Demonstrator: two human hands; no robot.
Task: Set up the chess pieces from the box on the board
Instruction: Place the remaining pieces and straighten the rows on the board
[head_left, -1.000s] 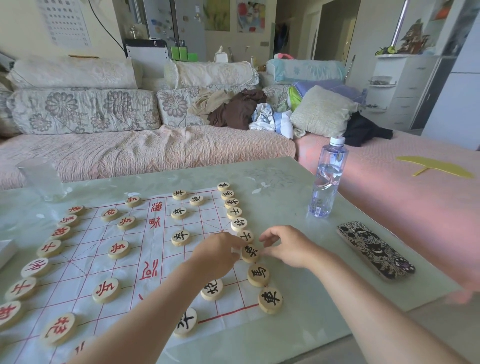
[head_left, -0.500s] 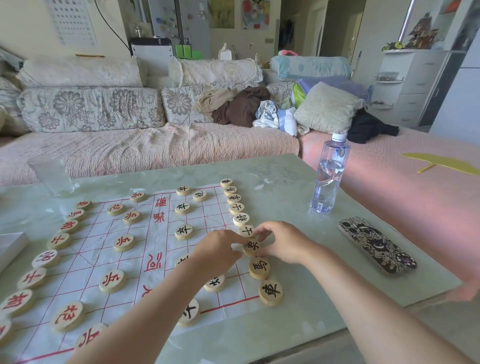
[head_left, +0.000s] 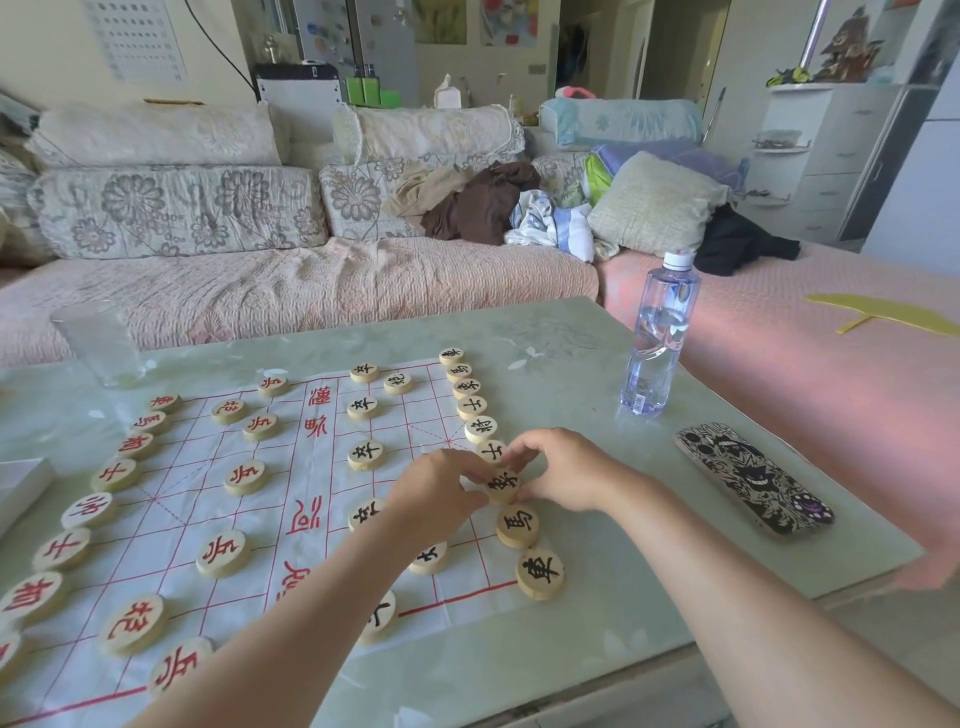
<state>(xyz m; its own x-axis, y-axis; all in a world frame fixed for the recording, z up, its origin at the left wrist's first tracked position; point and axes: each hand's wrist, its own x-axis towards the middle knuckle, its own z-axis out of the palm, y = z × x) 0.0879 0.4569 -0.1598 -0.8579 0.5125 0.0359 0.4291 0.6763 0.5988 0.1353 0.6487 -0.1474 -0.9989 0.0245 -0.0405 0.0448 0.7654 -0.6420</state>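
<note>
A white cloth chess board (head_left: 171, 525) with red lines lies on the green table. Round wooden pieces with red characters line its left side; pieces with black characters line its right side. My left hand (head_left: 441, 493) and my right hand (head_left: 566, 470) both pinch one black elephant piece (head_left: 503, 483) in the right column, between a black advisor piece (head_left: 491, 451) and a black horse piece (head_left: 517, 525). A black chariot piece (head_left: 540, 571) sits at the near end of that column. My left forearm hides parts of two black pieces.
A water bottle (head_left: 660, 332) stands right of the board. A patterned phone (head_left: 753, 478) lies near the table's right edge. An empty glass (head_left: 98, 343) stands at the far left, a white box corner (head_left: 21, 483) at the left edge. A sofa runs behind.
Both hands stayed around the elephant piece, fingers closing tighter on it. The camera view shifted slightly.
</note>
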